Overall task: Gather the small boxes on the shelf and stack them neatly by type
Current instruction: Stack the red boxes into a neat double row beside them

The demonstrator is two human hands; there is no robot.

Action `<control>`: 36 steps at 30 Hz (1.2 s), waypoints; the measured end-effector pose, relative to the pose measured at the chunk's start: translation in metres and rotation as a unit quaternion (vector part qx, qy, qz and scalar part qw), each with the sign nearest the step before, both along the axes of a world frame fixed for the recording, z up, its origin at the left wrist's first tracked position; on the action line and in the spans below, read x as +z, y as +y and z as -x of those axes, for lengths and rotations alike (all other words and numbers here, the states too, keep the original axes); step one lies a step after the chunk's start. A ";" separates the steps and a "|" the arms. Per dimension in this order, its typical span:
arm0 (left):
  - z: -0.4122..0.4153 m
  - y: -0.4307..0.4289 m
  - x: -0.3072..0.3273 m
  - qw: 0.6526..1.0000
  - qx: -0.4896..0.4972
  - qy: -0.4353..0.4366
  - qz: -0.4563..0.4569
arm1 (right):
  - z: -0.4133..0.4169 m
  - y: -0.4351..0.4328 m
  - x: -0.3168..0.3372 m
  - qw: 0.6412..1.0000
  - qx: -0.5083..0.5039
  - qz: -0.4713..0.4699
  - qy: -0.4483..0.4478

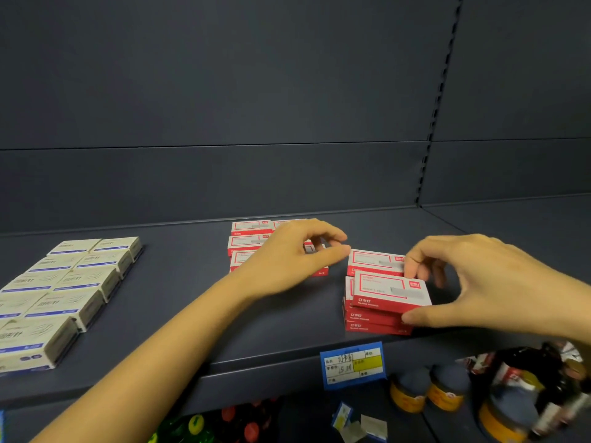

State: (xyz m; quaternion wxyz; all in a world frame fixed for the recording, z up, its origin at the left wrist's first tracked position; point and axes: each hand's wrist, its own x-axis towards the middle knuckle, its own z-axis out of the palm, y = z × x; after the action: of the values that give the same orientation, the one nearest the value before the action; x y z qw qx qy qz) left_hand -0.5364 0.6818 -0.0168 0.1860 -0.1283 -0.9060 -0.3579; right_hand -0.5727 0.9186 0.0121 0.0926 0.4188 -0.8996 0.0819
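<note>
On a dark shop shelf point(192, 298), a stack of red staple boxes point(377, 326) near the front edge is gripped by the right hand point(489, 282), thumb pressed to its front corner and fingers curled behind the skewed top box point(388, 290). 1 more red box point(374, 262) lies just behind the stack. The left hand point(287, 260) is held over flat rows of red boxes point(248, 241) further back, fingers loosely curled, nothing seen in them. White blue-striped boxes point(64, 289) are laid in 2 columns at far left. A blue-and-yellow price label point(351, 364) is fixed to the shelf lip, above yellow-banded jars point(444, 391).
</note>
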 end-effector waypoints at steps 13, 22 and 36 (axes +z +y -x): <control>-0.012 -0.007 0.003 0.999 0.023 0.003 0.046 | 0.012 0.019 0.005 0.987 0.003 0.152 -0.051; -0.083 -0.078 -0.009 0.989 0.149 -0.012 0.010 | 0.019 -0.035 0.007 0.984 0.033 0.114 -0.131; -0.083 -0.080 -0.037 0.972 0.224 -0.032 0.056 | 0.029 -0.108 0.003 0.993 0.030 -0.105 -0.052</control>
State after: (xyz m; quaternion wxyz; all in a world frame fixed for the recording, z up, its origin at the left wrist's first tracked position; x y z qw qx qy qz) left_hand -0.4529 0.6020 -0.0541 0.2251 0.0793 -0.9358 -0.2594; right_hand -0.6014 0.8102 0.0154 -0.0007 0.4484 -0.8938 0.0117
